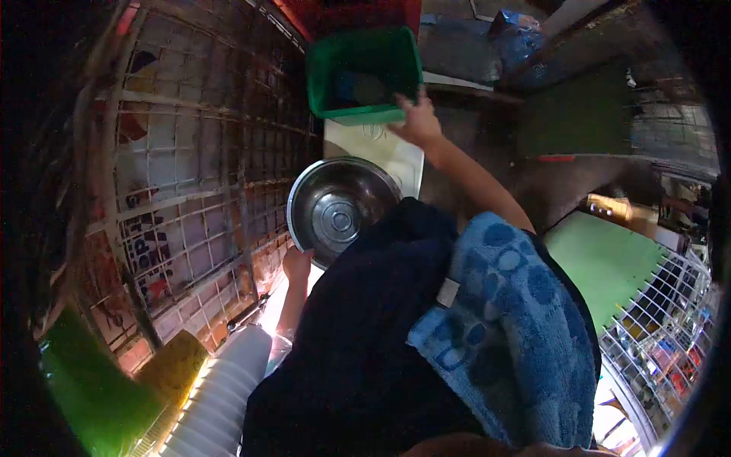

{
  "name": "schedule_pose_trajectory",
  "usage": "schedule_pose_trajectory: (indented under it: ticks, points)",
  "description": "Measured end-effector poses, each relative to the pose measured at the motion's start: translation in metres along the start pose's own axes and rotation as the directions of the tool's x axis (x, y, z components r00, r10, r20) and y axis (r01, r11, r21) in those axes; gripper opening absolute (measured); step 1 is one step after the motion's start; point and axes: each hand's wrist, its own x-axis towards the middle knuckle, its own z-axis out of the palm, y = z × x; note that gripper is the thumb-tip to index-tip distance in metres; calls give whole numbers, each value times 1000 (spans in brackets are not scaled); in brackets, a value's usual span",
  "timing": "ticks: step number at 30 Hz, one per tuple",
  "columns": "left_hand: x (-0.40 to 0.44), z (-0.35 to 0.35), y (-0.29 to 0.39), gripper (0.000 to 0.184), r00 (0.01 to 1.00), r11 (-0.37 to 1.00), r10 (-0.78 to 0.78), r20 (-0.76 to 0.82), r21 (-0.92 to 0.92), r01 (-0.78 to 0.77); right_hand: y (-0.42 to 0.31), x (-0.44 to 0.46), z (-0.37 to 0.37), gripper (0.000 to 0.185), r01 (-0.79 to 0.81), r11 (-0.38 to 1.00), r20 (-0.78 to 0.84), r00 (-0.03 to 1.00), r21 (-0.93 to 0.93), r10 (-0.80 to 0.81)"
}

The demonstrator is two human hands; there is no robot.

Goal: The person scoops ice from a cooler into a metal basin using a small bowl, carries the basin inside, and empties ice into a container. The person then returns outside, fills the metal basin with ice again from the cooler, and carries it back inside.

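Observation:
A shiny metal basin sits low in front of me, its inside showing and its right side hidden by my dark clothing. My left hand is closed on the basin's near left rim. Beyond the basin stands a green plastic bin with something dark and bluish inside that I cannot make out. At its near right corner is my right hand, fingers spread; whether they touch the rim is unclear. A pale surface lies under the basin and bin.
A wire grid wall runs along the left. At lower left stands a stack of white cups or tubs. A blue patterned towel hangs over my shoulder. To the right are a light green board and a white wire rack.

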Motion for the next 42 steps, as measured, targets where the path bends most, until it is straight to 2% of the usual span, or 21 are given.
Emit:
schedule_pose_trajectory:
  ticks: [3,4,6,7,10,12,14,16,18,19,20,23,24,26,28,31,33,34,36,39,42]
  points:
    - [-4,-2,6,31,994,995,-104,19,-3,104,-6,26,34,53,-13,970,-21,1000,-244,8]
    - [-7,-3,8,31,995,995,-101,26,14,101,-1,44,43,53,-28,971,-18,1000,-235,24]
    - [-13,2,8,27,999,997,-15,-52,77,18,12,77,56,54,-125,985,41,991,-115,131]
    - [-8,22,-24,24,990,979,-94,-103,-189,73,8,81,55,53,-158,983,-9,987,-89,158]
    - [-16,22,-16,26,995,969,-35,-93,-246,11,1,93,51,55,-140,983,-124,980,119,154]
    - [-30,10,33,18,997,991,36,-64,-129,-44,6,78,48,60,-53,995,-255,964,89,74]
    - [-29,23,19,11,991,833,-93,92,-538,127,28,39,38,60,47,980,-281,960,194,10]
    - [-13,32,-3,11,980,844,-144,136,-500,194,79,-18,54,55,134,983,-297,951,126,-91]
    - [-5,33,2,12,981,887,-130,148,-425,181,142,-102,66,46,-84,971,-71,992,225,103]
    - [-3,32,6,13,981,908,-114,158,-384,168,174,-140,67,38,-370,905,158,926,210,342]
    - [0,32,12,13,981,923,-100,164,-353,153,210,-182,75,34,-573,820,331,773,-1,541]
    - [4,34,24,16,979,953,-70,192,-277,122,301,-318,72,43,-893,443,454,364,-79,813]
    - [7,35,29,16,977,961,-65,203,-252,116,331,-356,67,48,-921,376,492,283,-98,823]
    - [9,39,41,18,974,971,-65,218,-213,112,391,-427,99,51,-963,222,389,148,-154,909]
    - [7,38,46,19,974,978,-63,219,-181,105,387,-448,34,50,-993,-116,259,-108,15,960]
    - [4,37,56,22,972,986,-85,221,-124,115,429,-504,59,48,-992,-126,213,-118,24,970]
    - [0,38,67,23,969,989,-93,228,-94,117,438,-514,57,49,-974,-226,91,-226,-14,970]
    - [-1,41,71,24,968,990,-93,232,-78,114,446,-509,52,49,-972,-234,94,-234,-11,968]
    - [-4,38,78,26,966,990,-106,235,-62,123,466,-490,48,53,-941,309,63,303,-139,951]
    - [-8,35,84,28,962,990,-127,241,-26,137,514,-460,100,58,-943,312,19,313,-118,950]
    - [-15,32,88,31,960,988,-146,238,-8,152,518,-418,98,66,-918,337,186,301,-207,935]
